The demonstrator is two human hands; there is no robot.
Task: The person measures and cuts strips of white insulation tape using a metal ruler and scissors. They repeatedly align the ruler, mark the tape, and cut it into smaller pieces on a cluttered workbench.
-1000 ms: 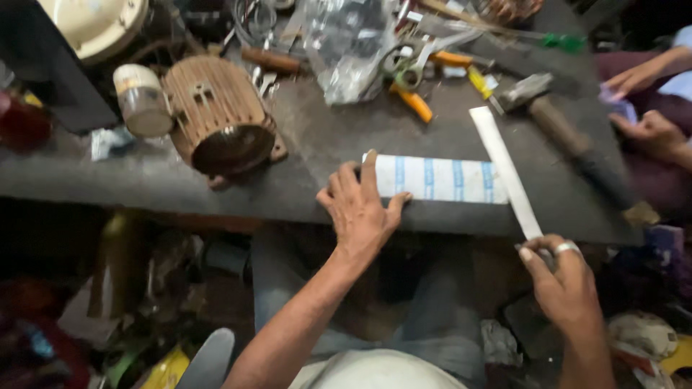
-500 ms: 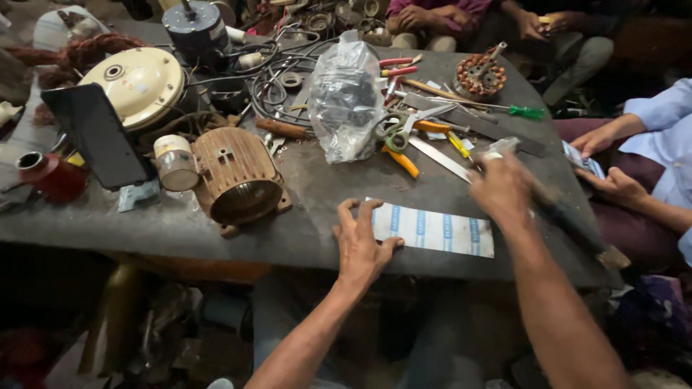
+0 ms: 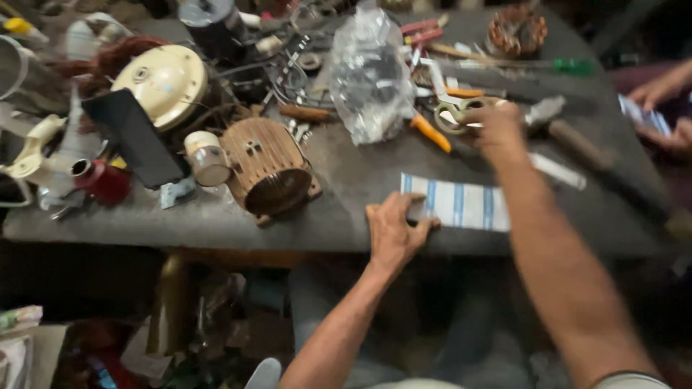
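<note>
My left hand [image 3: 395, 232] lies flat, fingers spread, on the left end of a white sheet with blue stripes [image 3: 465, 205] near the front edge of the grey workbench [image 3: 346, 180]. My right hand [image 3: 497, 128] reaches further back and touches the pale looped handles of a pair of scissors [image 3: 450, 115]. Blur hides whether its fingers grip them. A white flat strip [image 3: 556, 171] lies on the bench just right of that forearm, with a wooden-handled hammer [image 3: 569, 137] beyond it.
A brown motor stator [image 3: 268, 173], a small jar [image 3: 207, 158], a cream round cover [image 3: 162, 83], a black slab [image 3: 133, 137] and a clear plastic bag [image 3: 371, 72] crowd the bench's left and middle. Orange-handled tools [image 3: 431, 133] lie nearby. Another person's hands [image 3: 659, 108] are at the right edge.
My right hand let go of the white strip, which now lies on the bench, and moved up and back to the scissors. My left hand stayed on the striped sheet.
</note>
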